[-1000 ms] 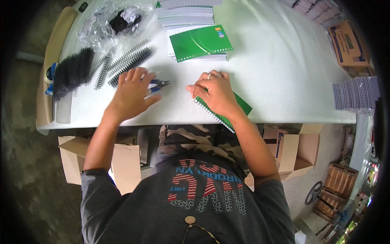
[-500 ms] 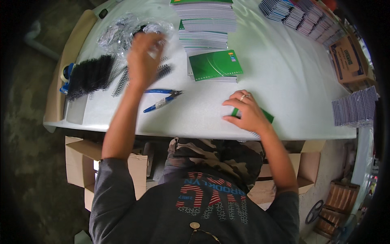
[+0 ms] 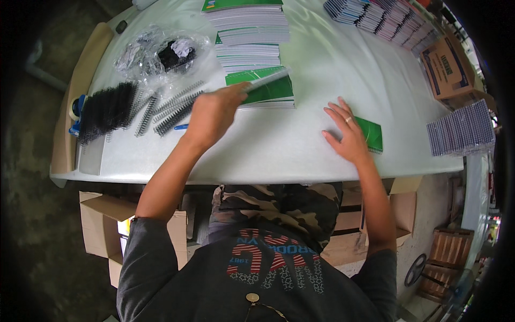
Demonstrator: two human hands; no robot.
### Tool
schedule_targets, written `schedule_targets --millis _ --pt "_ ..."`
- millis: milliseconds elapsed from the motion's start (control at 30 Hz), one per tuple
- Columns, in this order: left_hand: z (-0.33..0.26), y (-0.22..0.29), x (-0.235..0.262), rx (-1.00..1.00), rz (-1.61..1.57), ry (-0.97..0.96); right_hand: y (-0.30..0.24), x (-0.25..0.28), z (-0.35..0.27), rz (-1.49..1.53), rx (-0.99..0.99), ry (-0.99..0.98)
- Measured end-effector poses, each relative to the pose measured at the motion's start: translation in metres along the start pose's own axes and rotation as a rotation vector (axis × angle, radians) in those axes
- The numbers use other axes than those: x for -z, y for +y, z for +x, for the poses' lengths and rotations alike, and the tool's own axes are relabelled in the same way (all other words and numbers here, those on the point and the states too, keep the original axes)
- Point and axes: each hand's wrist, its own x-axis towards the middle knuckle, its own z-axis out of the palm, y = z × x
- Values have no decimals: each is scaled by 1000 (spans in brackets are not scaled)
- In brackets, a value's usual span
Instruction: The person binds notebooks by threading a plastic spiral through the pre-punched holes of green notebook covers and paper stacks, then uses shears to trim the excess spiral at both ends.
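My left hand is closed round one end of a pale, blurred, rod-like strip, whose kind I cannot make out. It reaches over the green-covered sheets at the front of the paper stacks. Beneath the hand a blue handle tip sticks out; the rest of that tool is hidden. My right hand has its fingers spread, over the left part of a small green notebook with coil binding along its lower edge. Loose dark spiral coils lie left of my left hand.
A dense bundle of black coils lies at the left, with a crumpled clear plastic bag behind. Tall paper stacks stand at the back. Finished-looking notebooks, a cardboard box and another notebook stack line the right.
My left hand has moved from the plastic bag toward the front green sheets, now holding the pale strip. My right hand has shifted right and its fingers have spread, uncovering more of the notebook.
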Motion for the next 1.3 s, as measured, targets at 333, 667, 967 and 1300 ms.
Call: schedule_targets --millis 333,667,967,1300 --pt "-67 71 -1 54 -393 95 -142 -45 10 685 -200 515" --pt "-73 32 -45 403 -954 -156 -99 -45 -1 1348 -375 35" --pt "-38 -86 11 224 602 66 -104 -49 13 1068 -360 50" --pt "-11 -65 51 584 259 -67 -94 -52 3 1064 -338 61"
